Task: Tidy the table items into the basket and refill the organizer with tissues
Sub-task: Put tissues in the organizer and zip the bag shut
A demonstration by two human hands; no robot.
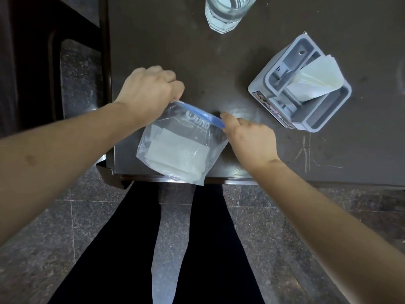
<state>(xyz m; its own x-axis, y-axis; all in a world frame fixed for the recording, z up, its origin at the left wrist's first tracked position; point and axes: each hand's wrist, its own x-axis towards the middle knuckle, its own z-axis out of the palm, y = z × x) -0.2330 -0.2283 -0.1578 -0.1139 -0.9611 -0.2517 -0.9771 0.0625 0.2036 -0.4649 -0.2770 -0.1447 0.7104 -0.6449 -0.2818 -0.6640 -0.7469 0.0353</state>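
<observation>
A clear zip bag [179,148] with a blue seal strip hangs over the near edge of the dark table [328,163]. White folded tissues lie inside it. My left hand [149,93] pinches the left end of the blue strip. My right hand [249,137] pinches its right end. A grey plastic organizer [324,115] stands to the right, with a few white tissues [315,80] leaning in one compartment.
A clear drinking glass [225,12] stands at the far edge of the view. A dark chair [76,69] sits left of the table. Below the table edge are my dark trouser legs and a speckled stone floor.
</observation>
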